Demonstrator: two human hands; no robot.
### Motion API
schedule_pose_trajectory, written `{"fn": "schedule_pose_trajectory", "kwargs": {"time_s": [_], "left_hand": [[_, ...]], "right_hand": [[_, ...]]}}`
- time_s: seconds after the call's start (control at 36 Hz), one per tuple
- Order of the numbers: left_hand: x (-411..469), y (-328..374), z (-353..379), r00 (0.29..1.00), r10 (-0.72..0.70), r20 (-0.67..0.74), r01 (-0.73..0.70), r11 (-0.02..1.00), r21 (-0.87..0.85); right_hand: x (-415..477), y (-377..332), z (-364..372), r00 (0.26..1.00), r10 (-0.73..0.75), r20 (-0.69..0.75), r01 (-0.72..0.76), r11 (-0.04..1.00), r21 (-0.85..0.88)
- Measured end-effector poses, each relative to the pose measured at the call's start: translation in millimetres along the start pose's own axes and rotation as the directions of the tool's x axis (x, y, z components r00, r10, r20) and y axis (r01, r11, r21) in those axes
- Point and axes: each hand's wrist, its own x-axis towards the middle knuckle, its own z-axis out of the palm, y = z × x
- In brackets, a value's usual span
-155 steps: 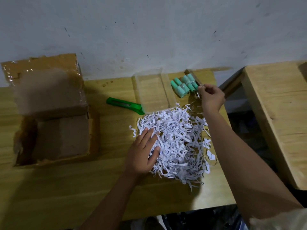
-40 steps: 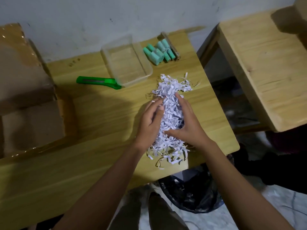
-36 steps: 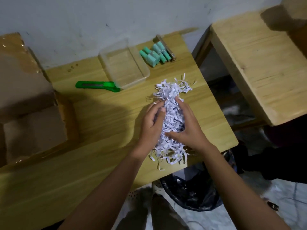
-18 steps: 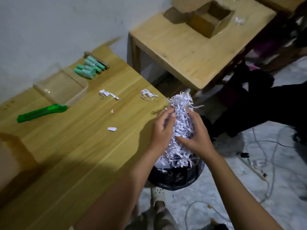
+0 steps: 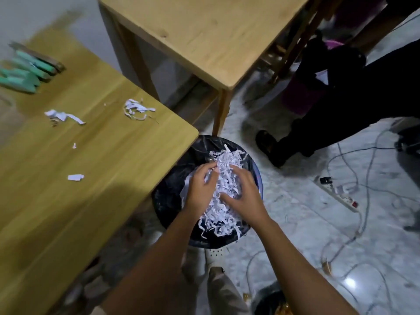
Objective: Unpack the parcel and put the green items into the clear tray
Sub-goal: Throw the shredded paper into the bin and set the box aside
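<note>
While motion blur smears the far left edge, the green items (image 5: 21, 73) are made out on the worktop (image 5: 95, 169), cut off by the frame, their long axes running from lower left to upper right. How many there are cannot be told, and the tray cannot be made out. Over the bin (image 5: 172, 196), lined in black, a wad of shreds (image 5: 223, 178) is gripped between the left hand (image 5: 201, 189) and the right hand (image 5: 244, 196), fingers closed around it. Loose scraps (image 5: 136, 109) are left scattered on the worktop.
</note>
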Motion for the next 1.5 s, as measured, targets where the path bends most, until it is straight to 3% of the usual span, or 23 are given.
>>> {"fn": "schedule_pose_trajectory", "kwargs": {"time_s": [0.11, 0.47, 0.67, 0.81, 0.94, 1.11, 1.22, 1.28, 1.33, 1.5], "left_hand": [[14.0, -17.3, -2.4, 0.999, 0.002, -0.04, 0.002, 0.994, 0.108], [10.9, -15.7, -13.2, 0.999, 0.015, 0.051, -0.033, 0.929, 0.368], [-15.4, 44.5, -24.6, 0.963, 0.256, 0.088, -0.268, 0.857, 0.44], [-33.8, 84.6, -68.8, 0.909, 0.406, -0.092, -0.334, 0.844, 0.42], [-50.7, 77.7, -156.6, 0.807, 0.401, -0.435, -0.212, 0.882, 0.421], [-74.5, 7.7, -258.3, 0.688, 0.201, -0.697, 0.141, 0.905, 0.401], [-85.0, -28.6, -292.8, 0.707, 0.128, -0.695, 0.33, 0.81, 0.485], [-86.9, -37.9, -297.2, 0.747, 0.129, -0.653, 0.385, 0.716, 0.582], [-88.1, -43.7, -293.9, 0.741, 0.149, -0.655, 0.412, 0.669, 0.618], [-84.5, -48.6, -291.3, 0.699, 0.177, -0.693, 0.445, 0.65, 0.616]], "right_hand": [[13.1, 13.3, 8.2, 0.998, 0.035, 0.055, -0.035, 0.999, -0.01], [23.6, 6.1, -7.6, 0.995, 0.073, 0.075, -0.058, 0.982, -0.179], [19.4, -37.3, -35.5, 1.0, 0.004, 0.027, 0.003, 0.97, -0.243], [23.9, -91.1, -43.4, 0.986, -0.164, -0.032, 0.151, 0.958, -0.244], [33.3, -150.8, -21.7, 0.948, -0.319, -0.01, 0.314, 0.938, -0.146], [66.8, -183.3, 38.7, 0.939, -0.312, 0.143, 0.332, 0.931, -0.154], [96.3, -189.8, 70.7, 0.947, -0.298, 0.122, 0.319, 0.92, -0.23], [109.8, -192.3, 82.0, 0.956, -0.272, 0.108, 0.291, 0.921, -0.258], [119.9, -197.2, 91.2, 0.959, -0.262, 0.109, 0.283, 0.912, -0.297], [132.7, -223.0, 124.8, 0.908, -0.349, 0.234, 0.413, 0.844, -0.343]]}}
